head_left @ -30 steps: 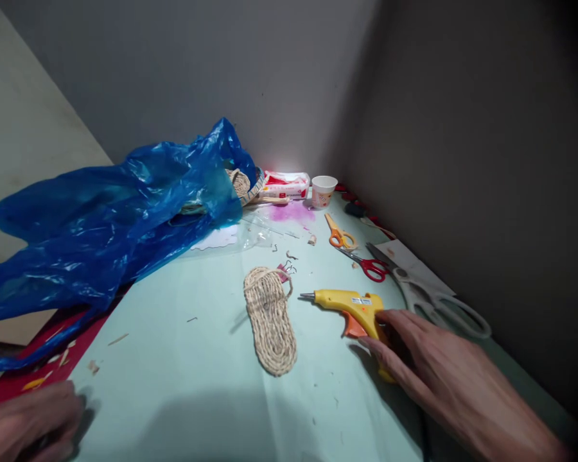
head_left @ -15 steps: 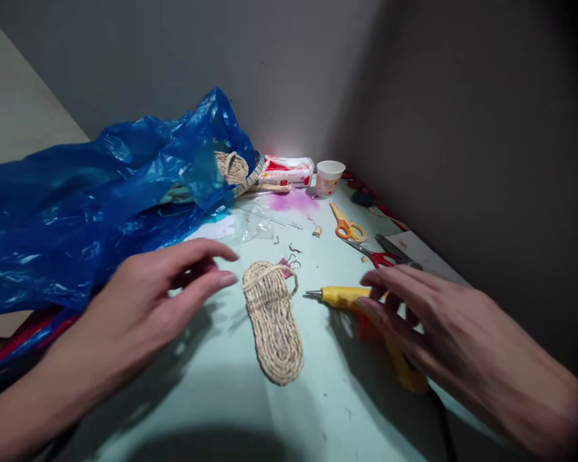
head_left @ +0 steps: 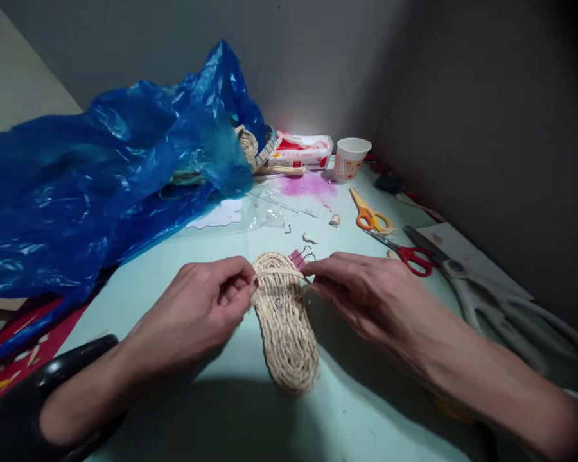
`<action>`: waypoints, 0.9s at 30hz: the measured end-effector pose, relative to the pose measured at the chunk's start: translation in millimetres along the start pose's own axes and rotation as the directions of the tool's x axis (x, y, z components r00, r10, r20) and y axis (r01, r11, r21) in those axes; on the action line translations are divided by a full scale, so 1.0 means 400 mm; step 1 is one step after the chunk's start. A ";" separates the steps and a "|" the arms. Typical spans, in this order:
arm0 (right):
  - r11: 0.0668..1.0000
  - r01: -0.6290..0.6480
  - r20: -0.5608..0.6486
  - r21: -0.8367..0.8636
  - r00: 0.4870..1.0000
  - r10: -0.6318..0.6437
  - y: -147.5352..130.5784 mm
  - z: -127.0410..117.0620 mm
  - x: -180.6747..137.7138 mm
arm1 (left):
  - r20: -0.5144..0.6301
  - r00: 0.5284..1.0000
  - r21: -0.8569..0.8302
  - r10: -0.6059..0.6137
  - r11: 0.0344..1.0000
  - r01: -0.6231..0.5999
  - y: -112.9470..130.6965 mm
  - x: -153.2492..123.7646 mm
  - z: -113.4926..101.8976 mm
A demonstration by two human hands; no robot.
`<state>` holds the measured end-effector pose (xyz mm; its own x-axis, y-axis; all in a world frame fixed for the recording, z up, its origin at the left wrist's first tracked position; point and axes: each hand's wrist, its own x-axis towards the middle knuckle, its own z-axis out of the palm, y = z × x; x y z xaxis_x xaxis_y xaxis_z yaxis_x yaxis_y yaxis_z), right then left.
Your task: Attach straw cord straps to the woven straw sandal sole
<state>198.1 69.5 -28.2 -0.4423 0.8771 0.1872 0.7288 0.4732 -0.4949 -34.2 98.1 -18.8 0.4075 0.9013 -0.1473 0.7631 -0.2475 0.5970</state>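
While left hand [head_left: 216,294] and right hand [head_left: 373,289] are pinching the cord [head_left: 280,274], it is spanning the woven sole [head_left: 289,346]. Opposed grips are presumably tautening it.

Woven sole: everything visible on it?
The woven sole is beige, of coiled, twisted strands that look like straw, long with rounded ends. It lies on the pale table. A strand crosses its far part; the left hand pinches that strand's left end, the right hand touches its right.
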 end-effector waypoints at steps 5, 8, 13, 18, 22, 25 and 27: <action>0.998 0.023 -0.028 0.056 0.999 -0.021 -0.005 0.011 0.003 | 0.114 0.990 -0.402 -0.083 0.907 0.123 -0.022 0.010 0.030; 0.998 0.005 -0.010 0.063 1.000 -0.005 -0.012 0.007 0.002 | 0.096 0.990 -0.422 -0.099 0.897 0.130 -0.019 0.012 0.030; 0.998 -0.002 0.009 0.067 1.000 0.001 -0.016 0.007 -0.001 | 0.042 0.990 -0.346 -0.134 0.928 0.140 -0.021 0.012 0.034; 0.998 -0.002 0.035 0.068 0.999 -0.001 -0.013 0.016 -0.005 | 0.003 0.987 -0.324 -0.160 0.934 0.152 -0.038 0.004 0.044; 0.997 -0.008 0.061 0.078 0.998 0.003 -0.017 0.016 -0.007 | 0.007 0.987 -0.354 -0.161 0.923 0.153 -0.046 0.002 0.046; 0.998 -0.019 0.059 0.068 0.998 0.015 -0.017 0.015 -0.009 | -0.026 0.989 -0.381 -0.149 0.916 0.128 -0.042 0.002 0.051; 0.997 -0.018 0.052 0.069 0.999 0.014 -0.013 0.017 -0.009 | -0.045 0.984 -0.457 -0.172 0.879 0.133 -0.035 0.000 0.056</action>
<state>192.3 63.2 -32.2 -0.4585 0.8783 0.1355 0.6989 0.4506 -0.5555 -33.6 93.8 -44.7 0.2471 0.9454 -0.2125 0.4959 0.0650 0.8659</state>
